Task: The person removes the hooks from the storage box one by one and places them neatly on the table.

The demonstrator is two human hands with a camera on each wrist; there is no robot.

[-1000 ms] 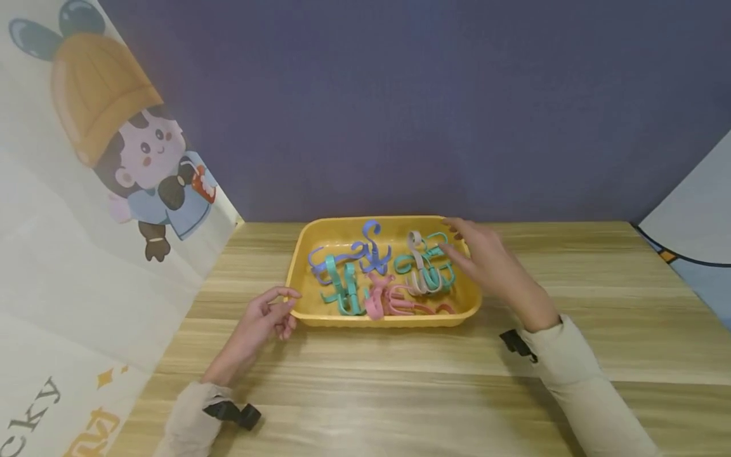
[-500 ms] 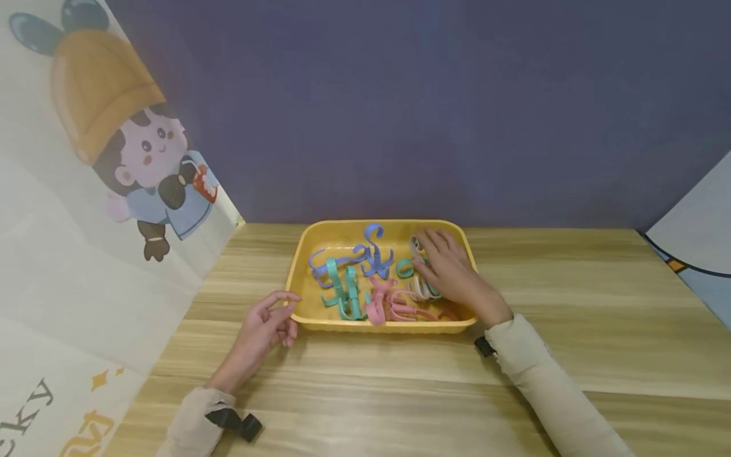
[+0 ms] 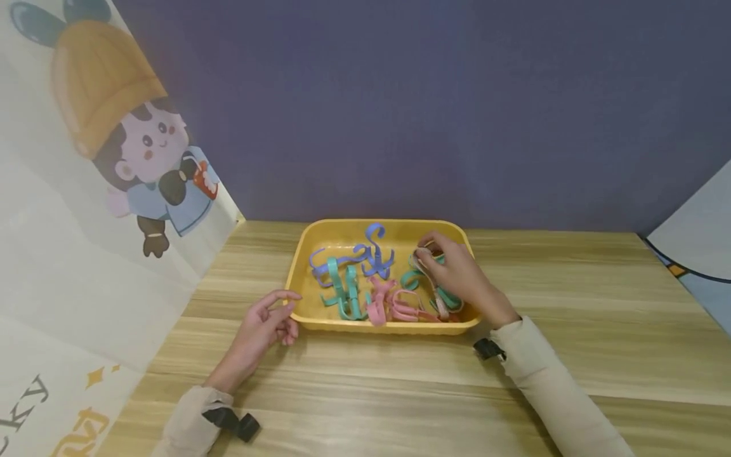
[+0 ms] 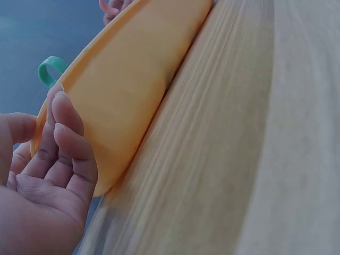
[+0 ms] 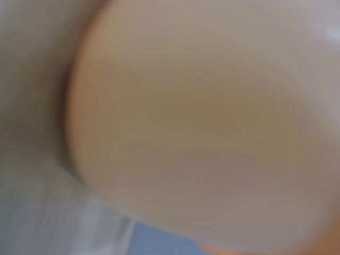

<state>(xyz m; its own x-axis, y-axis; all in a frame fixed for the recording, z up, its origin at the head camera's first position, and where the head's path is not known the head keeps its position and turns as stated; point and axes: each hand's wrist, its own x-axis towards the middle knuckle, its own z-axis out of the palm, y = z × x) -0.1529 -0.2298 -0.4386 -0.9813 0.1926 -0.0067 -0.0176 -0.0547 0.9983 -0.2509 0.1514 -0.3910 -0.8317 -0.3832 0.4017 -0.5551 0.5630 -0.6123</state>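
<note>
In the head view, my left hand (image 3: 264, 329) pinches the front left rim of a shallow yellow plastic tray (image 3: 354, 326). The left wrist view shows its thumb and fingers about the tray's rim, with a green hook end (image 4: 52, 71) showing past it. Inside the tray's right side, my right hand (image 3: 459, 271) pinches the upper end of a beige plastic hook (image 3: 438, 298), which stands tilted. Beneath that hand lie green hooks (image 3: 411, 279), partly covered. Pink hooks (image 3: 379, 301) lie at the front of the tray. The right wrist view is too blurred to read.
Blue-purple hooks (image 3: 375, 257) and another group of green hooks (image 3: 345, 292) lie in the tray's left half. The tray sits on a wooden table (image 3: 365, 387). A dark blue panel (image 3: 400, 114) rises behind, and a printed wall (image 3: 74, 254) borders the left.
My right hand has moved from the tray's right rim in over the hooks and taken hold of the beige hook, whose lower end has swung right. My left hand has stayed at the rim.
</note>
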